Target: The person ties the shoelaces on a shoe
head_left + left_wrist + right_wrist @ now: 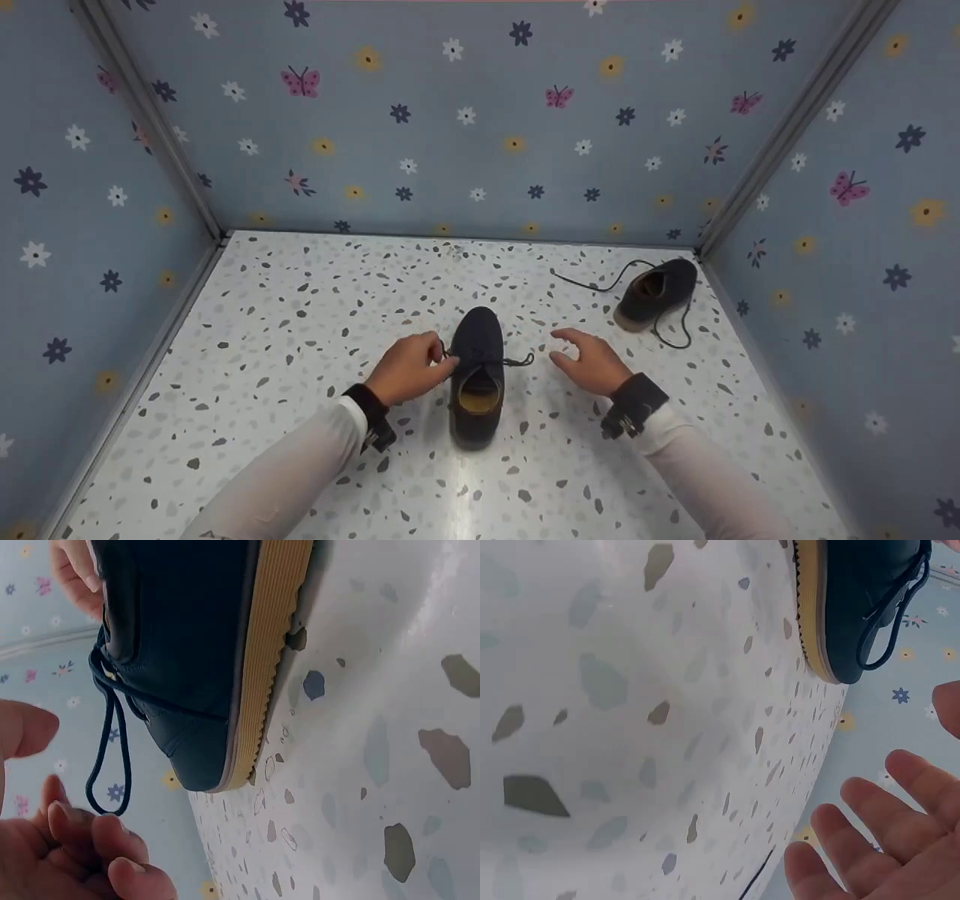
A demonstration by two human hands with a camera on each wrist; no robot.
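A dark navy lace-up shoe with a ribbed tan sole stands on the speckled surface, toe pointing away. Its lace is knotted at the front, and a loop sticks out on the right. My left hand is beside the shoe's left side, fingers loosely bent. In the left wrist view another lace loop hangs down to those fingertips, with the thumb apart from them. To the right of the shoe, my right hand hovers with fingers spread, holding nothing.
A second dark shoe lies near the back right corner, its untied lace trailing across the white speckled surface. Flower-patterned panels wall in the back and both sides.
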